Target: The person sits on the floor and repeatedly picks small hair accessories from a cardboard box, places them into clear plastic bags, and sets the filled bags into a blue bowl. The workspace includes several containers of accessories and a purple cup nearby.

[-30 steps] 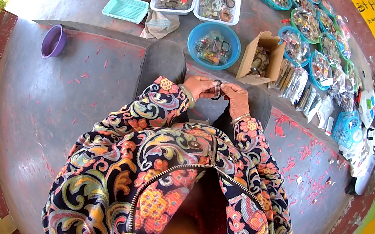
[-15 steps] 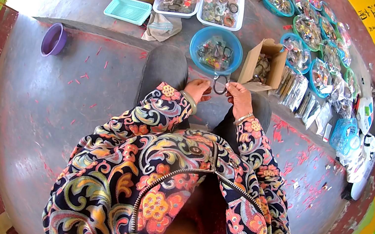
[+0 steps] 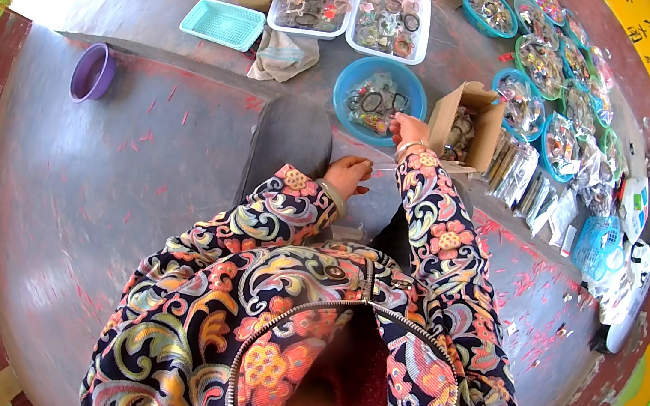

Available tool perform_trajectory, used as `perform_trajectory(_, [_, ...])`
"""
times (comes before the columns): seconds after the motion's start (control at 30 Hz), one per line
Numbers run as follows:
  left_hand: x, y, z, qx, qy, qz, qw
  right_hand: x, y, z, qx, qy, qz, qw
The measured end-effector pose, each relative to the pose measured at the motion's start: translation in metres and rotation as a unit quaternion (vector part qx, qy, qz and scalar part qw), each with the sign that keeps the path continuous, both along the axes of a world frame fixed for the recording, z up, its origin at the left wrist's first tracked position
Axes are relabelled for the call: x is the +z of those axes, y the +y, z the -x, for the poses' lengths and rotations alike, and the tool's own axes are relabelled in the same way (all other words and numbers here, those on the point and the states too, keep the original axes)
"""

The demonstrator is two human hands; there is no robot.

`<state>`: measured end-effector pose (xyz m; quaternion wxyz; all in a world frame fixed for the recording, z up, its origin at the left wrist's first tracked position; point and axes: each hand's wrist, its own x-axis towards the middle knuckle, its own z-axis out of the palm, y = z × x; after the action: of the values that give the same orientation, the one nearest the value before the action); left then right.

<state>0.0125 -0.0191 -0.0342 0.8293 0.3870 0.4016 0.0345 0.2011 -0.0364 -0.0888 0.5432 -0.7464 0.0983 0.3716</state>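
My right hand (image 3: 407, 130) is over the right side of a blue basin (image 3: 340, 115), its fingers bent together beside small clear packets (image 3: 373, 102) that hold dark rings and coloured pieces. Whether a packet is between those fingertips is too small to tell. Above my lap, near my knee, my left hand (image 3: 347, 176) has its fingers curled in. A thin pale strip (image 3: 383, 166) shows just right of its fingertips; I cannot make out what it is.
Right of the basin stands an open cardboard box (image 3: 442, 121). Beyond are two white trays (image 3: 347, 20) of packets, a turquoise tray (image 3: 222, 24) and a grey cloth (image 3: 283, 56). Several filled basins (image 3: 495, 85) line the right; a purple basin (image 3: 93, 73) sits left.
My right hand has moved forward from my lap to the blue basin. The dark ring held between both hands is gone from there. My left hand has drawn slightly back.
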Motion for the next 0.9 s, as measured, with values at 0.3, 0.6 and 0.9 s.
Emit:
perform_trajectory(0.3, [-0.004,-0.001,0.002,-0.012,-0.004,0.012,1.000,0.064,-0.056,-0.001,0.091,-0.099,-0.141,0.981])
perform_trajectory(0.6, [-0.005,0.001,-0.001,-0.056,0.012,0.011,0.998,0.055,-0.109,-0.129,0.310,-0.396,0.156,0.850])
perform_trajectory(0.9, [-0.017,0.001,0.001,-0.061,0.016,0.000,0.998,0.010,-0.076,-0.128,0.416,-0.365,0.358,0.751])
